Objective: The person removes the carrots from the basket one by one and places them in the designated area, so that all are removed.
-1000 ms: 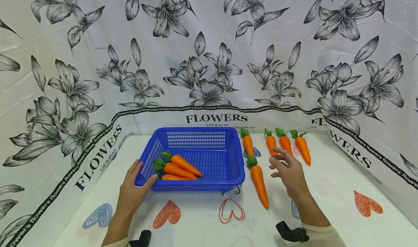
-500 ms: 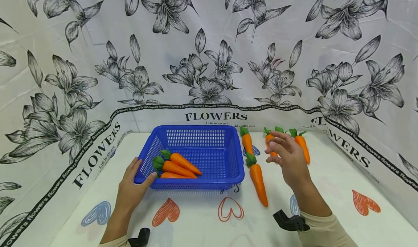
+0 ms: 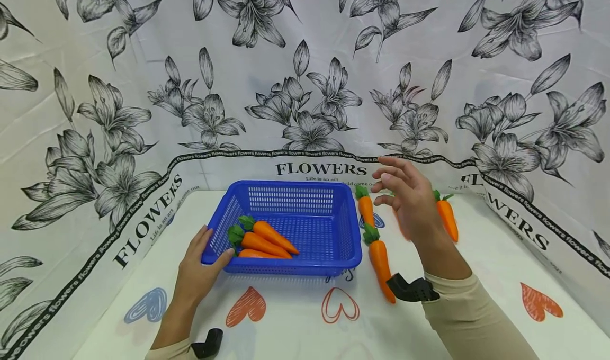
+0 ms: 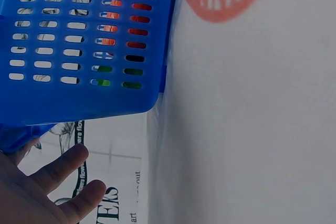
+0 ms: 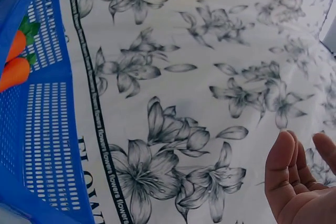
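Observation:
My left hand (image 3: 197, 267) rests at the front left corner of a blue plastic basket (image 3: 295, 267), thumb at the front rim, fingers straight along the left side. In the left wrist view two fingertips (image 4: 92, 195) stand apart from the slotted wall. Inside the basket lie three orange carrots (image 3: 264, 242) with green tops, toward the left. My right hand (image 3: 405, 196) is raised over the right of the table, holding nothing, its fingers loosely bent. It hides carrots behind it. A carrot (image 3: 381, 264) lies beside the basket's right side, another carrot (image 3: 366, 212) behind it.
A further carrot (image 3: 447, 219) lies at the right, beyond my right wrist. The white tablecloth (image 3: 286, 344) carries printed hearts. A flower-printed cloth (image 3: 305, 84) stands around the back and sides.
My right hand has risen and moved slightly left, away from the back carrots. The left hand, basket and carrots stay put; the head view shifts slightly.

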A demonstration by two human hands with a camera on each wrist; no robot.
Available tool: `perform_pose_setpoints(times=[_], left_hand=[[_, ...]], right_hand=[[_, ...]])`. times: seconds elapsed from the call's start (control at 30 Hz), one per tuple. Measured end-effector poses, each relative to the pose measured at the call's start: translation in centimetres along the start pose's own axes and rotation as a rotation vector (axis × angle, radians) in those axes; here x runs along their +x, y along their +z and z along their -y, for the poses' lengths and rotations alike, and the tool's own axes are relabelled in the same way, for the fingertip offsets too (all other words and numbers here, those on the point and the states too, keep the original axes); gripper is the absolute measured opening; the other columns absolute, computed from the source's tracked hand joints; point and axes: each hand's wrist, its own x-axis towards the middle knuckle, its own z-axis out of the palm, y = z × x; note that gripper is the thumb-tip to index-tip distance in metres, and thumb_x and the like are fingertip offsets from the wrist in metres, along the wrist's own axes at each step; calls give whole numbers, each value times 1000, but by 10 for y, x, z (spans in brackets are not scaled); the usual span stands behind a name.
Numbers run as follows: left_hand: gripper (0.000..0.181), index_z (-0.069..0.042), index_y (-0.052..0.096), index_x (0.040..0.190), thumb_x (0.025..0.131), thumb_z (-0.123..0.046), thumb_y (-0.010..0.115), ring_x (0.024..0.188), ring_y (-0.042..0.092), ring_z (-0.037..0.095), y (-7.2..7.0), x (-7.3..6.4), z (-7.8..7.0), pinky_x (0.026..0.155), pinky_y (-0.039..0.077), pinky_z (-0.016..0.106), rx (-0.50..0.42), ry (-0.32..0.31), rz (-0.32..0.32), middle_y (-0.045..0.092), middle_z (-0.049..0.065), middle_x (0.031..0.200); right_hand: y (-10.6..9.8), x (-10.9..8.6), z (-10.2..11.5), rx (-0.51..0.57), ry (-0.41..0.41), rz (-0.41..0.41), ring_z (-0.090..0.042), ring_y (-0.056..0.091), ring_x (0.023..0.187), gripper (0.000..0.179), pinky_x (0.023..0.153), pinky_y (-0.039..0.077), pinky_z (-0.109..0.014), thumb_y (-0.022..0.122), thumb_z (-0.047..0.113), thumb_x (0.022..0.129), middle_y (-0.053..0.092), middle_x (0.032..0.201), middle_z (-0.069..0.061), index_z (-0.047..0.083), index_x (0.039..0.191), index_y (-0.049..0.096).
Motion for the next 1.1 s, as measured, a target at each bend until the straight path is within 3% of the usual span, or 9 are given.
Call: perform_pose_setpoints(times=[0.3,0.57,0.8,1.1], left_hand=[[87,-14,25,154,87,-56,61,141,18,41,-1,0,-1,101,25,68,5,-5,1,14,6,160],[86,-16,24,155,87,-55,62,142,15,39,1,0,-4,102,25,67,-2,-13,24,12,5,160],[86,-15,25,154,87,-56,61,141,17,41,1,0,-2,101,26,68,5,-4,14,13,6,160],[85,-16,26,154,87,-55,61,140,19,42,2,1,1,100,26,69,9,-2,4,14,7,160]], right_hand=[[16,25,-1,-11,-29,29,-27,58,85,36,67,56,-32,58,17,95,53,108,-23,7,129,54],[29,48,-10,-31,-12,111,-28,57,85,42,66,55,-33,58,17,95,51,112,-26,3,134,49],[42,67,-25,-89,40,266,-36,55,95,50,71,54,-38,60,17,93,53,117,-20,7,140,46],[66,90,-56,-142,61,452,-42,54,103,53,80,52,-52,61,21,92,51,124,-23,12,142,46]])
